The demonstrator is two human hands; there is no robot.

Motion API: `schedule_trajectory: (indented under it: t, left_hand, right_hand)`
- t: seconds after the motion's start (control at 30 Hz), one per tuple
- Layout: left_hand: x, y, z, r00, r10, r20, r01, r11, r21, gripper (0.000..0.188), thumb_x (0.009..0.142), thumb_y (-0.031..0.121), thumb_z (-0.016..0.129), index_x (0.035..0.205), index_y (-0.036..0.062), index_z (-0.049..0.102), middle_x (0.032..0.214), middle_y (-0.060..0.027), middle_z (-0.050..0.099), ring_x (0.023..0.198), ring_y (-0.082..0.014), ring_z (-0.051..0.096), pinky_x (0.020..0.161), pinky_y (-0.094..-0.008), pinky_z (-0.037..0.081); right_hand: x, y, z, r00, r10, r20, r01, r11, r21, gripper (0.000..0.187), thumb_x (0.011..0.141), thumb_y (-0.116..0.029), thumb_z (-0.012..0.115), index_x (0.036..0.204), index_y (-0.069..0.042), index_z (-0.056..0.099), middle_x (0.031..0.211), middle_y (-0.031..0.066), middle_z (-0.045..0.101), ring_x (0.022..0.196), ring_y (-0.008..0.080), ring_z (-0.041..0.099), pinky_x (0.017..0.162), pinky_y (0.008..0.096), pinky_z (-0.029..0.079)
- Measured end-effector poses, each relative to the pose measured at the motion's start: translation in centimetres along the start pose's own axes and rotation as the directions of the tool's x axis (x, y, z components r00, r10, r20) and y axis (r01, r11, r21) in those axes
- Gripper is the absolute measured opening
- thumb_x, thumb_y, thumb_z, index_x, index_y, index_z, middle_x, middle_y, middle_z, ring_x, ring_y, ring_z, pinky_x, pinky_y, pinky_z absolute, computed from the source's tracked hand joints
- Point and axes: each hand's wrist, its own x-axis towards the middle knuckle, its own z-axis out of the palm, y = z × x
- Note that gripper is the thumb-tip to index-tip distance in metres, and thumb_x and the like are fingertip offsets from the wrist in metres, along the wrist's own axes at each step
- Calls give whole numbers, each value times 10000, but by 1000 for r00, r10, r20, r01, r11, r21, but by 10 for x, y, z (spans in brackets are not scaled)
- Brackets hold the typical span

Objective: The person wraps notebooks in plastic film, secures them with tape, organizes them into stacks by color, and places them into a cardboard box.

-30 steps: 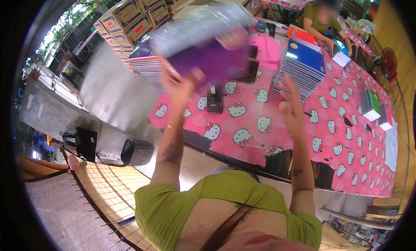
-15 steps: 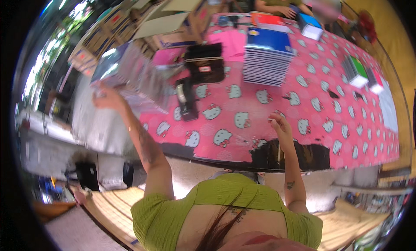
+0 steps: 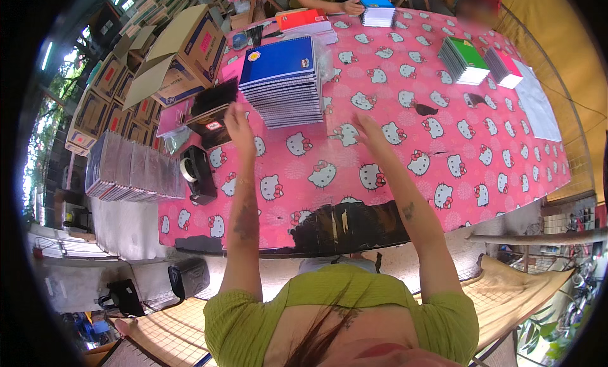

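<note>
A tall stack of blue spiral notebooks (image 3: 278,61) stands at the far middle of the pink table. My left hand (image 3: 239,126) is raised beside the stack's left side, fingers stretched out, with nothing in it; whether it touches the stack I cannot tell. To the right of the stack, apart from it, my right hand (image 3: 368,127) is held over the tabletop with its fingers extended, holding nothing. An open dark box (image 3: 212,129) stands just left of my left hand. Nearer to me is a black tape dispenser (image 3: 201,177) with a roll of tape.
Plastic-wrapped notebook packs (image 3: 130,170) stand at the table's left end, with cardboard boxes (image 3: 183,63) behind. Red notebooks (image 3: 301,19), green notebooks (image 3: 467,59) and pink notebooks (image 3: 503,68) lie further off. Across the table, another person's hands touch blue notebooks (image 3: 378,12).
My left hand has left the wrapped packs and moved right to the blue stack. My right hand has reached farther forward, its fingers opening. The view has shifted.
</note>
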Motion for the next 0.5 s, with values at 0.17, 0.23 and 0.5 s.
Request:
schedule_trajectory:
  t: [0.17, 0.23, 0.5]
  left_hand:
    - [69, 45, 44, 925, -376, 47, 375, 889, -263, 638, 868, 543, 662, 1283, 71, 547, 1214, -68, 567, 1171, -239, 535, 992, -444, 408]
    - [87, 50, 49, 813, -446, 373, 555, 787, -269, 627, 852, 517, 688, 1275, 72, 560, 1269, -89, 586, 1174, -251, 555, 996, -438, 421]
    - [95, 29, 67, 631, -502, 591, 700, 697, -156, 513, 879, 406, 657, 1227, 35, 595, 1141, -111, 685, 1062, -262, 631, 934, -435, 477]
  right_hand:
    - [64, -35, 46, 996, 4, 88, -15, 992, 128, 720, 968, -594, 467, 1468, -78, 413, 1442, 77, 491, 1339, 197, 434, 1098, 400, 325]
    - [74, -49, 65, 993, 23, 119, -46, 981, 189, 723, 975, -609, 440, 1461, -75, 421, 1423, 77, 511, 1322, 201, 453, 1098, 378, 332]
    - [130, -61, 82, 955, -5, 296, -63, 974, 219, 779, 937, -642, 495, 1430, -41, 445, 1410, 106, 515, 1274, 211, 485, 1031, 340, 403]
